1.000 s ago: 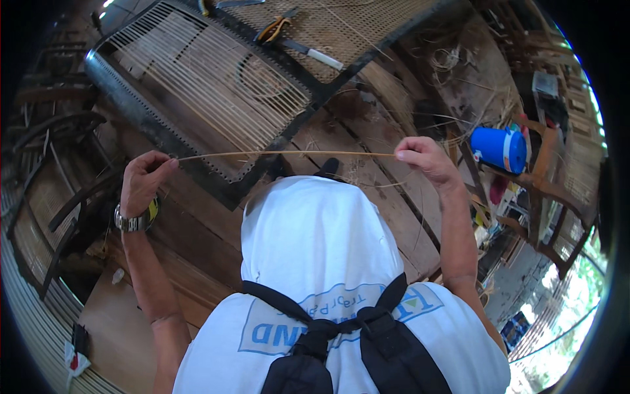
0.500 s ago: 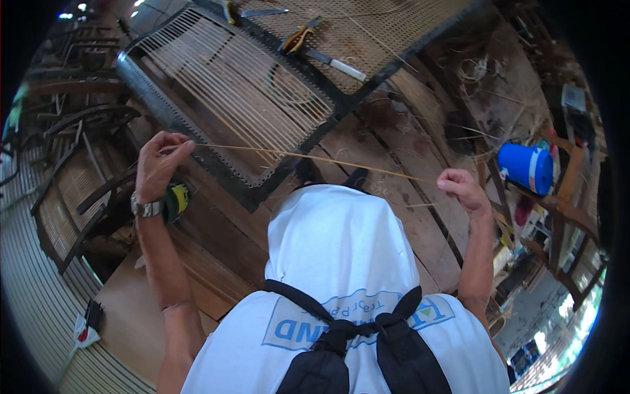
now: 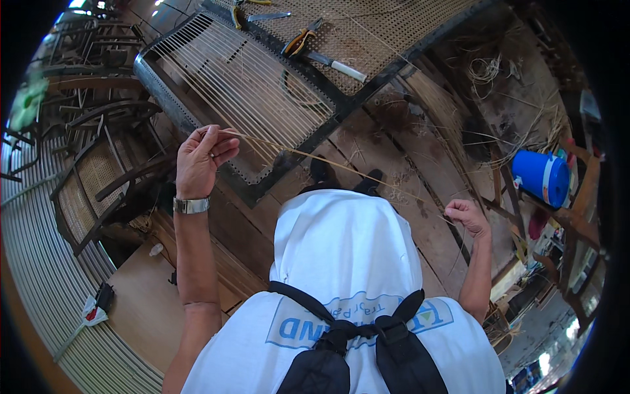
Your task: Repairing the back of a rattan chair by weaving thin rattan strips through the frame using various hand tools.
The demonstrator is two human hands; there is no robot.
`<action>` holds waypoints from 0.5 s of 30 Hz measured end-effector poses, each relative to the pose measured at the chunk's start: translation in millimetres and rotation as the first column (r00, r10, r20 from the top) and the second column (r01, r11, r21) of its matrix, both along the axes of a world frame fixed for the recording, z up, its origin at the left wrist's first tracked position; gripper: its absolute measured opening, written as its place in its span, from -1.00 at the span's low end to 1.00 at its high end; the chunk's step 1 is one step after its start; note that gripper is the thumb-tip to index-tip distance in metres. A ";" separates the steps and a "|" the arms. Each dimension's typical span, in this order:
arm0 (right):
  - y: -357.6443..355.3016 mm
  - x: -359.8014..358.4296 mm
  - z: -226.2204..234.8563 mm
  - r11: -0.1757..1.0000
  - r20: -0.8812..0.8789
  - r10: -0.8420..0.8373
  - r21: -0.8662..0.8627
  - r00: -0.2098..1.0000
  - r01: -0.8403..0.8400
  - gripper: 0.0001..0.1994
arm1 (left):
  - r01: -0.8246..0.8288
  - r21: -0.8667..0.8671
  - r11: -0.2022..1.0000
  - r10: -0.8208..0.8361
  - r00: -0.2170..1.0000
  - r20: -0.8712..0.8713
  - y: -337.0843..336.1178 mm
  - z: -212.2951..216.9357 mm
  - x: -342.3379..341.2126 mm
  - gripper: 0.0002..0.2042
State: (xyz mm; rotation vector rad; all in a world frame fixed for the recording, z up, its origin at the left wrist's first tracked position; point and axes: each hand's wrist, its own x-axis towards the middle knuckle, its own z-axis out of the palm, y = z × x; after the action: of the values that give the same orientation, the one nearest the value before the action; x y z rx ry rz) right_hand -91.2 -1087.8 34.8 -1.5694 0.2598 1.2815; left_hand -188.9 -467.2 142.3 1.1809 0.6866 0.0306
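A long thin cane strand (image 3: 341,163) runs taut between my hands, sloping down to the right. My left hand (image 3: 202,163), with a metal watch on its wrist, pinches the strand near the rim of a dark frame (image 3: 258,195) pierced with small holes. Off to the right, my right hand (image 3: 468,217) is closed on the strand's other stretch. Parallel cane strands (image 3: 230,79) cross the frame's nearer panel, and a coil of cane shows beneath them. Its other panel is filled with woven cane mesh (image 3: 367,33).
On the mesh lie orange-and-black pliers (image 3: 302,39), a white-handled knife (image 3: 346,70) and another blade (image 3: 269,16). Dark chair frames (image 3: 98,171) crowd the left. At right are a blue cooler jug (image 3: 539,177), wooden chair parts and loose cane (image 3: 485,71) on the plank floor.
My left hand has moved right and its outer fingers have loosened. My right hand has come a little nearer to me. The strand stays stretched between them, and the view has shifted slightly.
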 end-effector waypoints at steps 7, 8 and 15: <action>-4.7 0.6 -5.5 0.988 -0.030 0.114 0.112 0.993 -0.110 -0.75 | 0.040 -0.017 0.999 -0.039 0.996 0.078 -16.6 6.8 8.1 -0.78; 10.6 4.8 -6.8 0.975 -0.074 0.129 0.193 0.989 -0.113 -0.66 | 0.050 -0.007 0.999 -0.049 0.994 0.100 -22.6 10.5 11.3 -0.79; 225.6 24.5 2.2 0.862 0.784 0.352 -0.058 0.511 -0.504 -0.09 | 0.237 0.011 0.972 -0.236 0.966 0.101 -81.9 31.3 45.7 -0.79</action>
State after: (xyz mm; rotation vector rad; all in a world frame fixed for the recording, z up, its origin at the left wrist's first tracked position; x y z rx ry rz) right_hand -66.7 -862.2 36.9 -1.9418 -0.8498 0.8031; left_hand -143.2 -549.1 173.6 1.2445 0.4523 -0.1096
